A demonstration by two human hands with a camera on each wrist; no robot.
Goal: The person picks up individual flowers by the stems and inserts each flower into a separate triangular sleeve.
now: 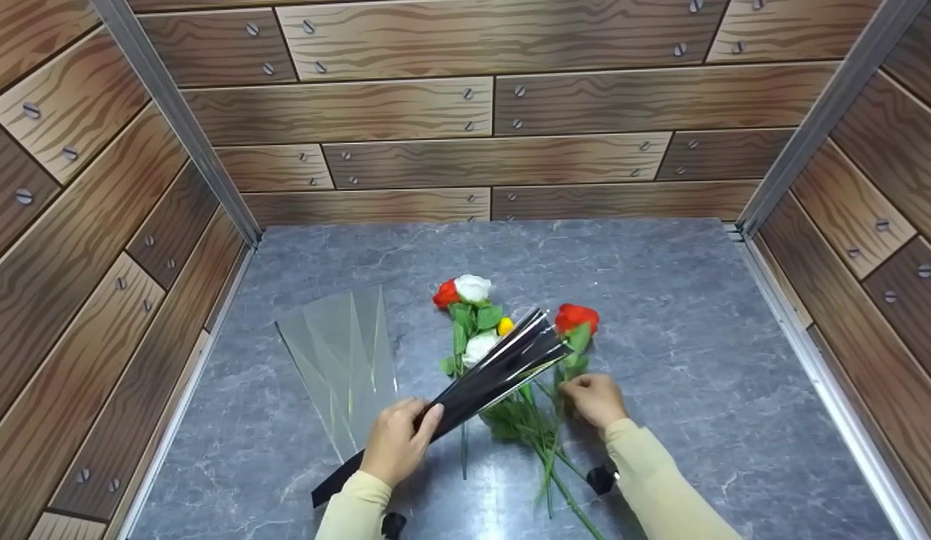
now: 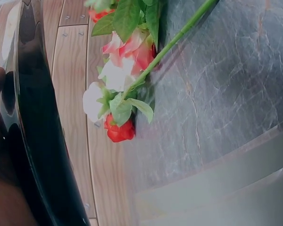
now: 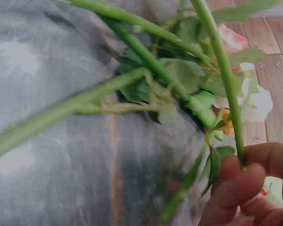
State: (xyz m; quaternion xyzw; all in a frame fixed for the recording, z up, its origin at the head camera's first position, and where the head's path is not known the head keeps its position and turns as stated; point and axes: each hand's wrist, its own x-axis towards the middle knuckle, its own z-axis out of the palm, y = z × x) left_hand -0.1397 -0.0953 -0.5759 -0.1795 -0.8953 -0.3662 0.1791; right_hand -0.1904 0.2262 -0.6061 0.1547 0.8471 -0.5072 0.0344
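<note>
My left hand (image 1: 397,442) grips a black flower sleeve (image 1: 488,382) around its narrow part. Its wide, open end points up and right above the flowers. With thumb and fingers, my right hand (image 1: 596,401) pinches the green stem (image 3: 226,80) of a red rose (image 1: 576,320) below its leaves. Left of that rose lie other artificial flowers: a white rose (image 1: 473,288), a red rose (image 1: 445,295) and a yellow bloom (image 1: 506,326). The black sleeve partly covers them. In the left wrist view, a pink-and-white rose (image 2: 132,52) shows among leaves.
A clear, fan-shaped plastic sleeve (image 1: 345,360) lies flat on the grey marbled table (image 1: 675,315), left of the flowers. Loose green stems (image 1: 563,487) cross toward the front edge. Wood-patterned walls (image 1: 405,112) enclose the back and sides.
</note>
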